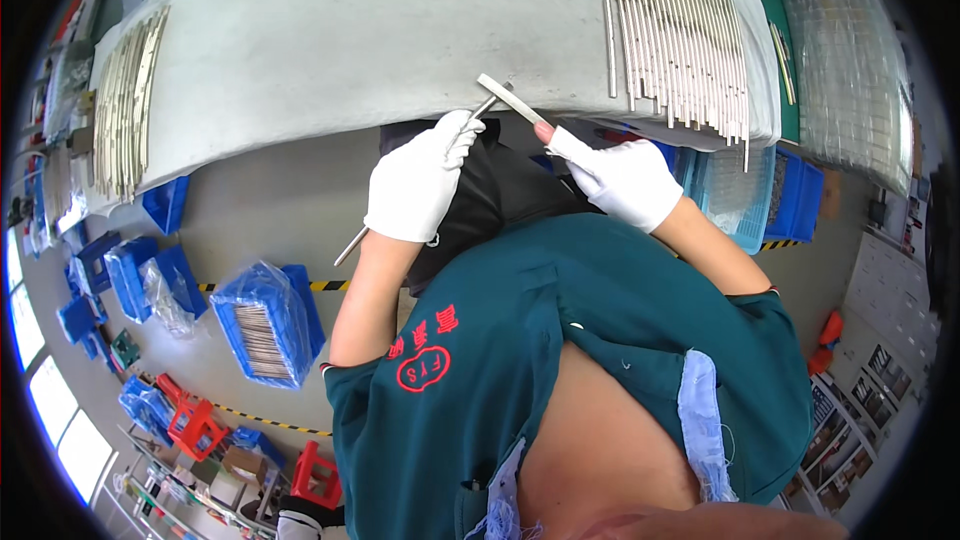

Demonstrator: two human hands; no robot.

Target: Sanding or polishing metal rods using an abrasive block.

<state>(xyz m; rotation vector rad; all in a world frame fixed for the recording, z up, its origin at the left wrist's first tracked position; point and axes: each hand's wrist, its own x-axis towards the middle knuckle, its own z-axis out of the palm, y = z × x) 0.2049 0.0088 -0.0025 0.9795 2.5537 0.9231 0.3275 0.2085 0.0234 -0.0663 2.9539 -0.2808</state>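
Head view, looking down past a teal work shirt (pixel 600 340). Left hand (pixel 415 185) in a white glove, fingers closed around a thin metal rod (pixel 352 245) running from below the wrist up to the counter's near edge. Right hand (pixel 625 180) gloved too, one bare fingertip showing, fingers pinched on the end of a flat metal bar (pixel 510 98) lying slantwise at the near edge of the grey counter (pixel 350 30), its far tip meeting the rod's upper end. Just right of the bar, a row of long metal rods (pixel 675 30) laid side by side; another row (pixel 125 105) at the counter's far left. Blue bins (pixel 265 325) on the floor below, one holding stacked metal parts.
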